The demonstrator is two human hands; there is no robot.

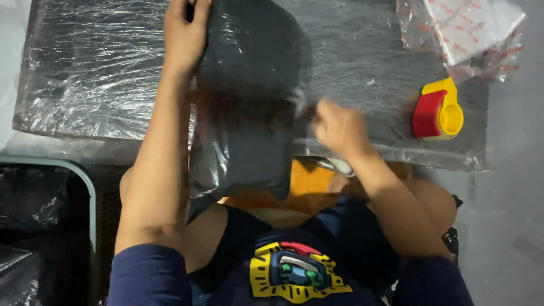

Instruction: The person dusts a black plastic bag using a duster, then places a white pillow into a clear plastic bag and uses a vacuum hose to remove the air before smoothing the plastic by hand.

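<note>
Plastic-wrapped table (102,85), bag (249,113) in left grip (184,34)

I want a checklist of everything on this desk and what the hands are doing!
Surface: low table wrapped in clear plastic film.
Job's things: dark grey plastic bag, hanging over the table's near edge.
Clutter: red and yellow tape dispenser; clear bag with red print.
Hands: left hand grips the bag's top; right hand blurred at its right edge, grip unclear.
Cables: nothing seen.
Surroundings: bin with black liner, at left.

Black bag (249,85); red-and-yellow tape dispenser (437,109)
</note>
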